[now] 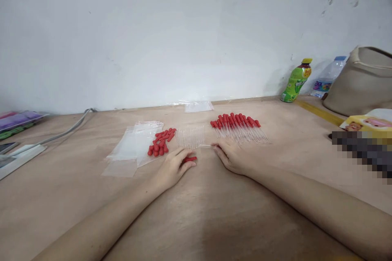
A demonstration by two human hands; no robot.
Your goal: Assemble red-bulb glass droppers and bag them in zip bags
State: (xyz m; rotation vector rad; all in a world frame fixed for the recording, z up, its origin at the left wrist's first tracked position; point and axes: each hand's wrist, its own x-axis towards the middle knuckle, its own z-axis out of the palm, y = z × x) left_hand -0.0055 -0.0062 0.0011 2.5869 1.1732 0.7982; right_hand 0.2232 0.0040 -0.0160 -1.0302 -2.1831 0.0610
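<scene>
Left hand (176, 166): I see it curled over at least one red bulb (191, 158).
Right hand (231, 155): I see it pinch one thin tube (206, 146), which points leftward.
Just behind: a tube row (190, 136) lies on the counter (183, 224).
Left: more bulbs (158, 147), by clear bags (128, 147).
Right: capped tubes (237, 124), red ends toward the wall (153, 36).

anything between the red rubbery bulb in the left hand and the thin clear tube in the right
Nothing visible stands between the small red rubbery bulb in the left hand and the thin clear tube in the right hand.
</scene>
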